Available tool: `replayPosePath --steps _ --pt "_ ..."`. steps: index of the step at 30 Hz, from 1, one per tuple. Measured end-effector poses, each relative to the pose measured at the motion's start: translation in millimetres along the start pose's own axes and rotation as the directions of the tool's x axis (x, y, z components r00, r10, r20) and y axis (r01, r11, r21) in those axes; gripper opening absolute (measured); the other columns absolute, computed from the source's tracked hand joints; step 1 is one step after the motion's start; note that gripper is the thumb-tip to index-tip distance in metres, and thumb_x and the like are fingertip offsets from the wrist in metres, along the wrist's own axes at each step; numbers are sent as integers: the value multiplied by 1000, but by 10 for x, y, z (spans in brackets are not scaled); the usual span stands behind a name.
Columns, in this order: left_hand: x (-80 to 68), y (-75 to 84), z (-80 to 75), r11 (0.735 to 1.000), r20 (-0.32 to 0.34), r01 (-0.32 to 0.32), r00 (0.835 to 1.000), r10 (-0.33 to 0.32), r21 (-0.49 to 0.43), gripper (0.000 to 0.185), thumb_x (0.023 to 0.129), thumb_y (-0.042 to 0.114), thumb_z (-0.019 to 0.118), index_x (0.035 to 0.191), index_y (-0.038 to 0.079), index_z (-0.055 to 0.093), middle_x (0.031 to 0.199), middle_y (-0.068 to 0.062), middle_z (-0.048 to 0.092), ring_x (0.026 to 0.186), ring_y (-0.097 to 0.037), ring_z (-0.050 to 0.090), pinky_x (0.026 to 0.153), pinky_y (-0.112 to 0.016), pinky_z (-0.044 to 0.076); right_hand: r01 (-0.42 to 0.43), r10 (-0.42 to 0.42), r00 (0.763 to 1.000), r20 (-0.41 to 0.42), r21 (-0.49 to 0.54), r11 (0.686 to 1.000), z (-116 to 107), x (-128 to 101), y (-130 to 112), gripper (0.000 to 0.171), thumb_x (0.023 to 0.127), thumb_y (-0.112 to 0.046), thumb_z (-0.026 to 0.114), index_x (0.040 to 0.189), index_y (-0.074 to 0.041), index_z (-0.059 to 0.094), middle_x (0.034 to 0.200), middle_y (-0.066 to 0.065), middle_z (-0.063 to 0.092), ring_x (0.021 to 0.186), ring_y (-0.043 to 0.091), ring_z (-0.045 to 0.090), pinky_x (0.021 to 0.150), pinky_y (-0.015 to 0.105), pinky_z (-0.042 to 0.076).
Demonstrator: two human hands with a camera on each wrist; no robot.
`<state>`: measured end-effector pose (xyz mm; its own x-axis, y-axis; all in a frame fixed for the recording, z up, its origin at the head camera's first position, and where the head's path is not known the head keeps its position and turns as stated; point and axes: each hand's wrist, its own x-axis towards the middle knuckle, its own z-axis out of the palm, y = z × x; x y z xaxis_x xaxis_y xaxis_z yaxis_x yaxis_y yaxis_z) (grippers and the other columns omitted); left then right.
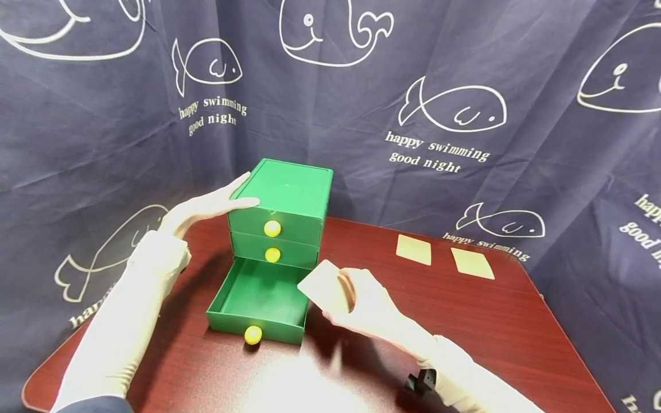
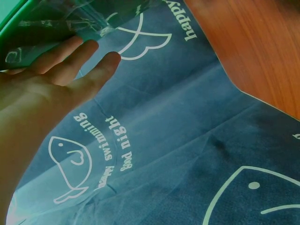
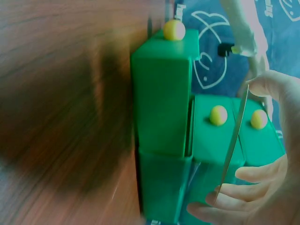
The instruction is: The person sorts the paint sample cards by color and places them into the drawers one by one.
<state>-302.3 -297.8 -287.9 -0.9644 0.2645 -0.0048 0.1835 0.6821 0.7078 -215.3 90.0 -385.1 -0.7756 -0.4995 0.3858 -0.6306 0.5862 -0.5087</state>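
Observation:
A green three-drawer cabinet (image 1: 291, 186) with yellow round knobs stands on the table. Its bottom drawer (image 1: 232, 323) is pulled out and holds nothing; the upper two are closed. My left hand (image 1: 209, 207) rests at the cabinet's upper left, thumb over the top's front edge and straight fingers along the side, as the left wrist view shows. Between thumb and fingertips, my right hand (image 1: 374, 307) holds a thin, pale square card (image 1: 321, 285) by its edges, beside the drawer's right wall. Edge-on in the right wrist view, the card (image 3: 233, 140) overlaps the closed drawer fronts.
Two pale yellow cards (image 1: 413, 249) lie flat at the table's back right. A dark blue curtain (image 1: 356, 120) with fish drawings hangs behind the reddish-brown table (image 1: 496, 321). Bright glare covers the table's front middle.

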Motion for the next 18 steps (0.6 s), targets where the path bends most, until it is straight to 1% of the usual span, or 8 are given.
replayPosePath --steps 1,5,6,8,10,12,13,18 --pt "2 1 0 1000 1 -1 1000 1 3 90 93 55 54 156 27 -2 164 8 -2 151 -17 -1 122 -53 6 23 -23 1000 12 63 998 20 17 -19 59 66 -37 85 113 -12 61 100 -1 64 86 10 58 72 24 53" --pt "9 -3 -4 1000 7 -9 1000 9 19 91 91 59 53 156 30 -3 163 10 -3 151 -16 -1 122 -52 5 31 -38 997 66 109 994 100 66 -132 58 67 -38 85 114 -16 60 100 -4 63 87 7 57 73 24 53" --pt "8 -2 -4 1000 10 -6 1000 6 19 91 91 60 53 156 30 -3 163 11 -3 150 -16 -1 122 -52 5 10 -17 997 77 91 996 121 78 -166 62 66 -42 85 117 -19 58 102 -6 61 88 5 56 74 23 52" --pt "7 -4 -5 1000 13 -1 1000 1 19 91 91 60 53 156 30 -3 163 11 -3 150 -16 -1 122 -52 6 3 -3 996 90 -5 1000 168 92 -226 73 63 -47 84 125 -23 55 111 -8 58 95 5 53 77 24 51" --pt "10 -7 -6 1000 13 -1 1000 1 21 90 91 60 53 155 31 -3 163 10 -3 151 -17 -1 122 -53 5 30 -29 994 106 -13 999 226 130 -253 72 64 -49 83 125 -25 54 111 -9 57 96 4 52 77 23 51" --pt "14 -3 -9 1000 9 2 1000 -2 23 90 91 59 53 155 31 -3 164 10 -3 151 -16 -1 123 -52 5 47 -46 991 126 -7 999 280 179 -284 68 65 -50 83 121 -25 54 107 -10 57 93 4 52 75 23 51" --pt "18 -4 -10 1000 6 3 1000 -3 23 90 91 59 54 155 31 -3 164 10 -3 151 -16 -1 123 -52 5 61 -55 990 131 -38 997 303 207 -300 70 64 -52 82 123 -26 54 109 -11 55 95 4 51 76 23 50" --pt "17 1 1 1000 9 -6 1000 6 19 91 91 59 54 155 30 -4 163 11 -3 150 -14 -1 123 -50 5 132 -118 978 173 -72 989 415 352 -342 69 65 -54 79 121 -25 53 106 -11 55 96 6 50 74 22 49"
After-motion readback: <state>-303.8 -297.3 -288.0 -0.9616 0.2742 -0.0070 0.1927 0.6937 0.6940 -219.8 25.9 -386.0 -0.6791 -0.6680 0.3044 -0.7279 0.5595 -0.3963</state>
